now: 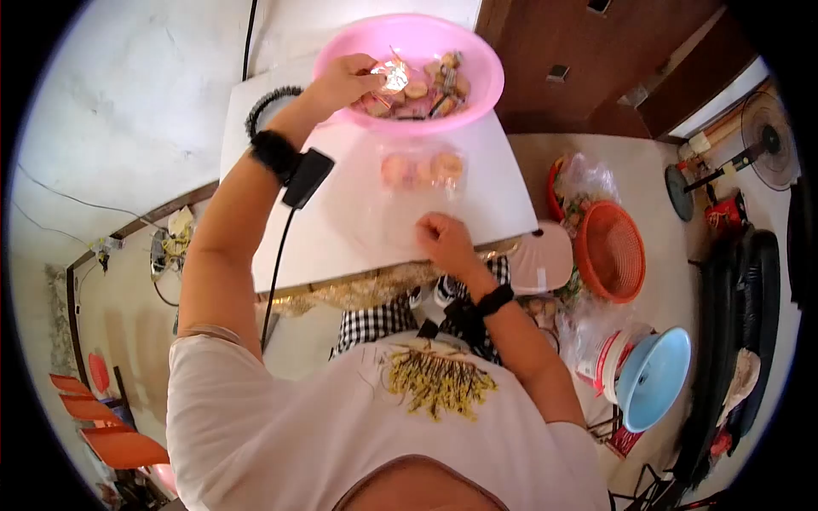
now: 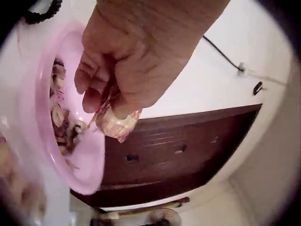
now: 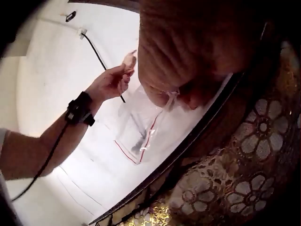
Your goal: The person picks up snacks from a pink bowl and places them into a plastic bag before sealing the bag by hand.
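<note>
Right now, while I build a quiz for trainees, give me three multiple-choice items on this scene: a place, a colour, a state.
1. Where is the left hand? A over the pink bowl; B on the floor; C in the lap.
2. What colour is the basket beside the table? A green; B orange; C black.
3. What does the right hand do? A lies flat; B holds a spoon; C pinches the clear bag.
Key: 1 A, it holds a wrapped piece above the bowl; 2 B, its mesh is orange; 3 C, its fingers curl on the bag's edge.
</note>
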A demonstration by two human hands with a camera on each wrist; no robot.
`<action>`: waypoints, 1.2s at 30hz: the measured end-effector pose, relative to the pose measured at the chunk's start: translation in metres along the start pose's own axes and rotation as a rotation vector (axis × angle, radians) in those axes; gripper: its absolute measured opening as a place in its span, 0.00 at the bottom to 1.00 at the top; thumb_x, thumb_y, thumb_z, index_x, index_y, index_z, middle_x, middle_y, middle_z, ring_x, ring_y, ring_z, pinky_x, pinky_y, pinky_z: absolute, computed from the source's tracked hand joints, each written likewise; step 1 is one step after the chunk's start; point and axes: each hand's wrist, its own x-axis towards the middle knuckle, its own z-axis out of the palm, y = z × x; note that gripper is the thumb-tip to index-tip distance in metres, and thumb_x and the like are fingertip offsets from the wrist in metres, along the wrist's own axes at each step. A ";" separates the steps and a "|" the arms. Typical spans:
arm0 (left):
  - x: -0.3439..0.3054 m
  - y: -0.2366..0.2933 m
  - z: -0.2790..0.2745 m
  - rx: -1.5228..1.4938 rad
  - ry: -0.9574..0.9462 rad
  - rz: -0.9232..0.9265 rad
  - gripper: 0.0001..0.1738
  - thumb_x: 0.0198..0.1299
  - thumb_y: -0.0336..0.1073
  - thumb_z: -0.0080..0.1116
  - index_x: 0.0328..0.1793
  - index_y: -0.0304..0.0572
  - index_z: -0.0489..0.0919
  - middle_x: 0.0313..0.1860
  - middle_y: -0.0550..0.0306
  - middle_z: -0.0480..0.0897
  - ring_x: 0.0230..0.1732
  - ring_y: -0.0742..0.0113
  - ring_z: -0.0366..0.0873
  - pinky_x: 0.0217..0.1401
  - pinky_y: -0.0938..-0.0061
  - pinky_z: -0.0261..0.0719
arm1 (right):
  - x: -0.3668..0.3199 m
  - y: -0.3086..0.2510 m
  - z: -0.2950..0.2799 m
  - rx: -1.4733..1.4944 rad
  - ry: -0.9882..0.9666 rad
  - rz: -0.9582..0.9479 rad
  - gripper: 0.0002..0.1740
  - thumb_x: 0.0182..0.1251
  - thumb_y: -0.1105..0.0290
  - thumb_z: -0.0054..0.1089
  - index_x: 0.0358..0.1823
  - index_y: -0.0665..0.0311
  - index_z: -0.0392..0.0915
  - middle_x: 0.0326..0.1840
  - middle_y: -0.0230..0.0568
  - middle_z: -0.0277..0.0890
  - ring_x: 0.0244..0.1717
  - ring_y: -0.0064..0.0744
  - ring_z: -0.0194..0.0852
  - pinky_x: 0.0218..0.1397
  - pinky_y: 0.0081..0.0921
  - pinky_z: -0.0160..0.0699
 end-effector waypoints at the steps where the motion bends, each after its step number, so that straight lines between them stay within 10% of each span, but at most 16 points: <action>1: -0.026 0.010 -0.002 -0.084 -0.071 -0.005 0.11 0.62 0.37 0.59 0.44 0.36 0.80 0.27 0.61 0.80 0.26 0.75 0.76 0.28 0.77 0.75 | 0.001 0.001 0.002 0.048 0.042 -0.003 0.07 0.62 0.71 0.58 0.31 0.69 0.75 0.23 0.40 0.71 0.25 0.27 0.68 0.31 0.27 0.70; 8: -0.189 0.012 0.040 -0.307 -0.583 -0.320 0.16 0.69 0.34 0.52 0.58 0.36 0.77 0.33 0.61 0.84 0.25 0.80 0.78 0.26 0.84 0.77 | -0.013 -0.027 0.009 0.050 0.326 -0.102 0.04 0.59 0.77 0.61 0.34 0.69 0.76 0.26 0.38 0.72 0.26 0.27 0.68 0.31 0.24 0.70; 29: -0.120 -0.022 0.156 -1.063 0.257 -0.456 0.11 0.70 0.38 0.46 0.49 0.42 0.76 0.39 0.58 0.78 0.34 0.67 0.75 0.29 0.74 0.73 | -0.022 -0.066 0.028 -0.084 0.346 -0.304 0.07 0.56 0.78 0.60 0.37 0.65 0.75 0.32 0.44 0.73 0.31 0.45 0.75 0.33 0.34 0.73; 36: -0.128 -0.054 0.160 -1.015 0.014 -0.078 0.20 0.68 0.29 0.46 0.65 0.35 0.71 0.58 0.52 0.76 0.52 0.66 0.75 0.54 0.73 0.76 | -0.026 -0.063 0.020 -0.093 0.336 -0.284 0.06 0.56 0.77 0.60 0.34 0.66 0.73 0.30 0.44 0.71 0.29 0.44 0.72 0.31 0.35 0.71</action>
